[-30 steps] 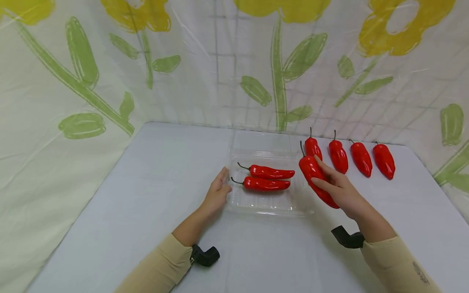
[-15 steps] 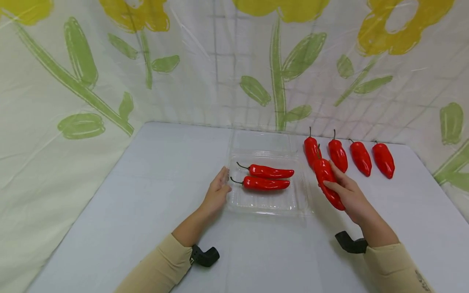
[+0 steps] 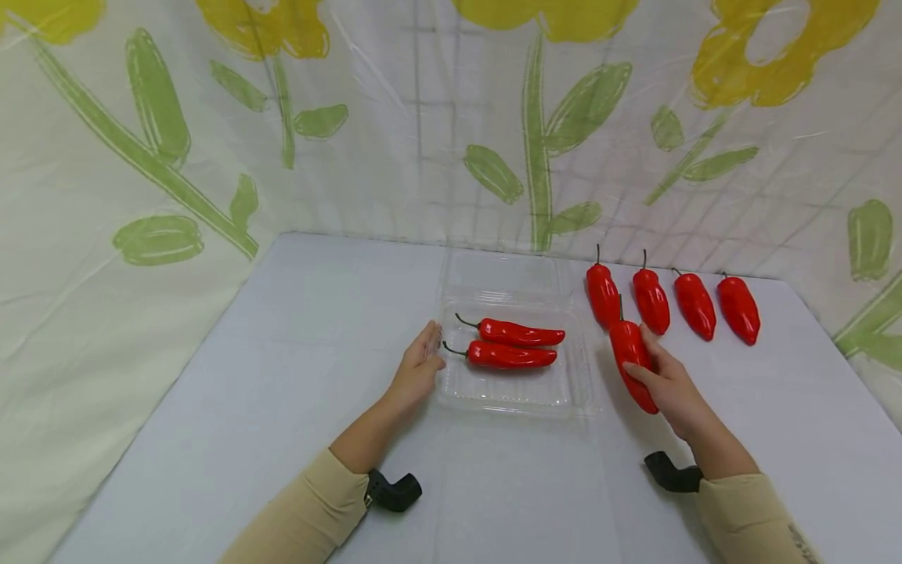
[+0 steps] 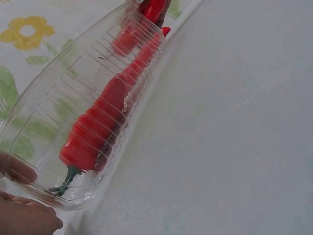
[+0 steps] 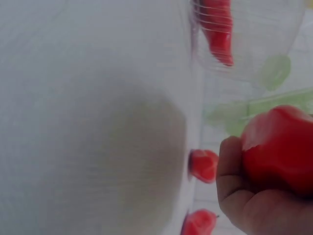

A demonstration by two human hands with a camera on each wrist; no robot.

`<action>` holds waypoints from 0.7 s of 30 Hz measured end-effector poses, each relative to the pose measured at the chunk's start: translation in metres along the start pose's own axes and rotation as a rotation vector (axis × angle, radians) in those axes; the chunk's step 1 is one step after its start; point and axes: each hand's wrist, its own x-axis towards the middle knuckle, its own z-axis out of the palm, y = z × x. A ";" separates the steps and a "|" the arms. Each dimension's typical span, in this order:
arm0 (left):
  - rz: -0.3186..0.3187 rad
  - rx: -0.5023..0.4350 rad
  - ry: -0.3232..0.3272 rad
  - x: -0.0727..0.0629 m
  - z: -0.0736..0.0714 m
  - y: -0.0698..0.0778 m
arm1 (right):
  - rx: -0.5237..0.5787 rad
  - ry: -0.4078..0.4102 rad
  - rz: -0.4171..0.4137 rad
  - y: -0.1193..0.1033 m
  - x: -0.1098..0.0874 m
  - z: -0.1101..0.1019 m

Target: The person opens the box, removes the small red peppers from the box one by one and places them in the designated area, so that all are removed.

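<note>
The left hand (image 3: 414, 374) pinches the left side of the clear clamshell container (image 3: 507, 393), probably steadying it. Right of it, the right hand (image 3: 669, 385) curls its fingers round a red chili pepper (image 3: 627, 352); two peppers (image 3: 513, 355) lie inside, four more peppers (image 3: 651, 301) behind-right.

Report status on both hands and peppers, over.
Right hand holding red pepper, right of clear container. Left hand holding container's left edge. Two peppers inside. No obstacle visible.
</note>
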 end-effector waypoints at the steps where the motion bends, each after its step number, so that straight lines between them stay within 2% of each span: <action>1: -0.002 -0.001 -0.002 0.000 0.000 0.000 | -0.016 0.000 0.008 0.001 0.001 0.001; 13: -0.003 -0.012 0.000 0.000 0.000 -0.001 | -0.210 -0.039 0.055 0.012 0.005 0.009; 16: -0.018 -0.004 0.006 0.000 0.001 -0.001 | -0.240 -0.060 0.016 0.015 0.005 0.012; 21: -0.008 -0.004 0.000 -0.001 0.001 -0.001 | -0.284 -0.081 -0.066 0.016 0.005 0.015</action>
